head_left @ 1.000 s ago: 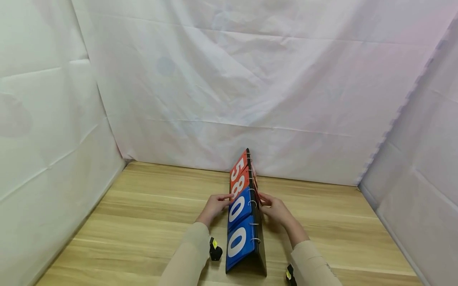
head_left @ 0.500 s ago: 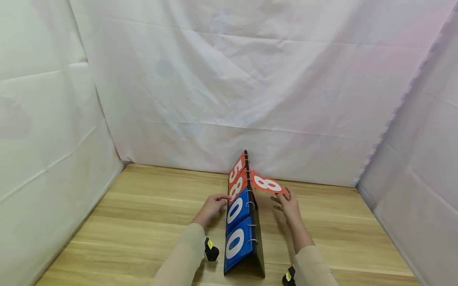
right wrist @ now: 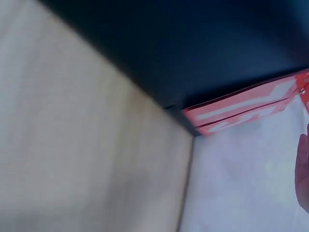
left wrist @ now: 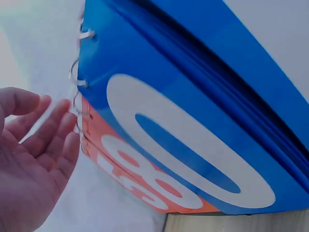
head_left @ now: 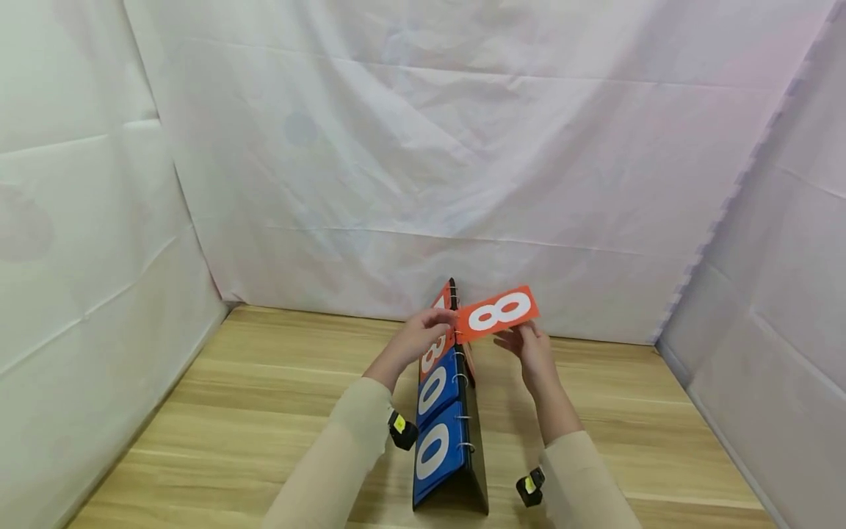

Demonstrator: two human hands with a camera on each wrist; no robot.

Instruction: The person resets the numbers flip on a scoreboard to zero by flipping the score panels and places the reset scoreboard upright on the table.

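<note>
A tent-shaped flip scoreboard (head_left: pixel 441 448) stands on the wooden table (head_left: pixel 264 382), showing two blue 0 cards (left wrist: pixel 183 145) and red cards beyond them. One red 8 card (head_left: pixel 497 312) is lifted off to the right of the ridge, nearly level. My right hand (head_left: pixel 530 351) is just under it, fingertips at its lower edge. My left hand (head_left: pixel 423 336) is up at the ridge and covers part of the red cards. In the left wrist view that left hand (left wrist: pixel 34 159) has relaxed fingers beside the binding rings (left wrist: pixel 77 87) and holds nothing, above a red 8 card (left wrist: pixel 140 179).
White cloth (head_left: pixel 423 147) closes off the back and both sides of the table. The right wrist view shows the scoreboard's black back panel (right wrist: pixel 193 48), a stack of red cards (right wrist: pixel 246 108) hanging on it, and wood beside it. Black wrist cameras (head_left: pixel 399 430) sit on both sleeves.
The red 8 card has swung up from the scoreboard's back face to nearly level, with my right hand rising beneath it. My left hand has moved from the front cards up to the ridge.
</note>
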